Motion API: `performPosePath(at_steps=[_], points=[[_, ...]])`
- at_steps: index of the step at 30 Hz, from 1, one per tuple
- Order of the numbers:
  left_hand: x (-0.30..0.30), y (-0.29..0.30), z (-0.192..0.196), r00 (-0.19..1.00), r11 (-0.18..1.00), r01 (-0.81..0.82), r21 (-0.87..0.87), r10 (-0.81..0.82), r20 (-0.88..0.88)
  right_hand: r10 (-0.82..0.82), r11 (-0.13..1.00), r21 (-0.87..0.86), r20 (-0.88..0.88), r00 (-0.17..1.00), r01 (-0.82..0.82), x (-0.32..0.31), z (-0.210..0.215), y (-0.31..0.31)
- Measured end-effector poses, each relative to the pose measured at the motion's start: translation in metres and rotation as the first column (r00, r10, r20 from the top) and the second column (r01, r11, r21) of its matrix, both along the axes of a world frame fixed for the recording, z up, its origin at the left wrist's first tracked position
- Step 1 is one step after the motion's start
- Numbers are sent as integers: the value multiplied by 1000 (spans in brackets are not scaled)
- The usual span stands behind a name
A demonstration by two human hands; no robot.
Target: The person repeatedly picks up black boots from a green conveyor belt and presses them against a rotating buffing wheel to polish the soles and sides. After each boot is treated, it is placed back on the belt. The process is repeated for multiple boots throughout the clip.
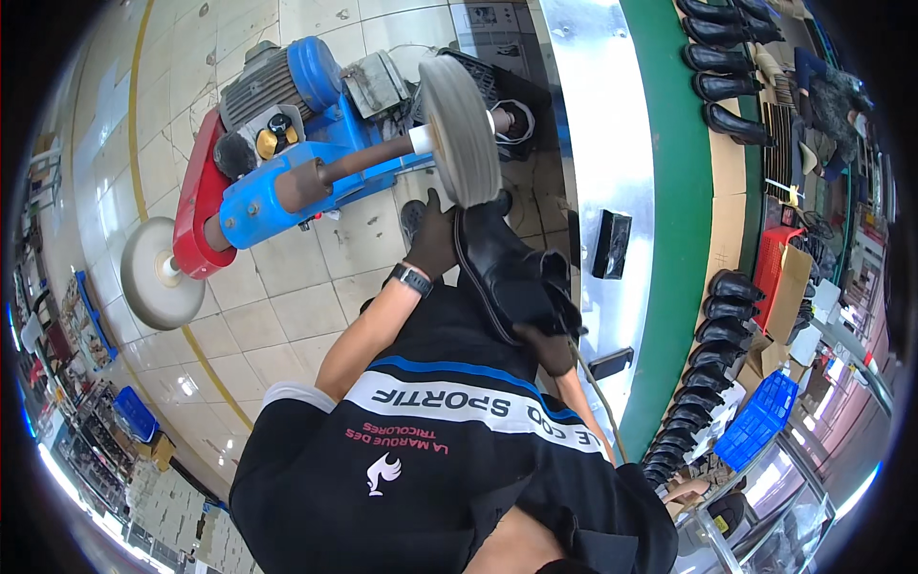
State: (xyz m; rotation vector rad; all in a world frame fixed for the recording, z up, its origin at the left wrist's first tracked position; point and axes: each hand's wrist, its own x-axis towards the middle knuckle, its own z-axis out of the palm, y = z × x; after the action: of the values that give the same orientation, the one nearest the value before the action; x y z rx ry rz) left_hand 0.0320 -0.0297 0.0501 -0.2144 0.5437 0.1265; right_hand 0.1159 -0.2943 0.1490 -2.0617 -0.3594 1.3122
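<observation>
A black leather boot is held in front of my body, its toe up against the lower edge of a pale buffing wheel. My left hand, in a dark glove, grips the boot along its sole near the toe, the thumb pointing up. My right hand, gloved too, is closed on the heel end. Part of its fingers is hidden by the boot. The wheel sits on the shaft of a blue and red polishing machine.
A second buffing wheel is on the machine's left end. A shiny metal bench runs along my right, with a black block on it. Beyond lies a green conveyor and rows of black shoes. A blue crate stands farther right.
</observation>
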Motion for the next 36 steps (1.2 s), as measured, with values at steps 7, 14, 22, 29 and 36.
performPosePath(at_steps=[7, 14, 22, 29, 36], points=[[2, -1, 19, 969, 994, 23, 108, 5, -249, 443, 802, 142, 510, 738, -580, 20, 80, 83], [3, 3, -32, 918, 987, -157, 43, 130, 374, 777, 591, -333, 481, 407, -734, 12, 58, 181], [13, 3, -90, 965, 987, -156, 36, 144, 220, 731, 629, -373, 582, 356, -683, 11, 35, 177], [6, -7, -9, 981, 959, -27, 282, 80, -178, 217, 901, 260, 423, 879, -348, 12, 62, 94], [27, 3, -96, 924, 920, -129, 371, 247, -291, -445, 843, 88, -441, 780, 530, 41, -56, 91]])
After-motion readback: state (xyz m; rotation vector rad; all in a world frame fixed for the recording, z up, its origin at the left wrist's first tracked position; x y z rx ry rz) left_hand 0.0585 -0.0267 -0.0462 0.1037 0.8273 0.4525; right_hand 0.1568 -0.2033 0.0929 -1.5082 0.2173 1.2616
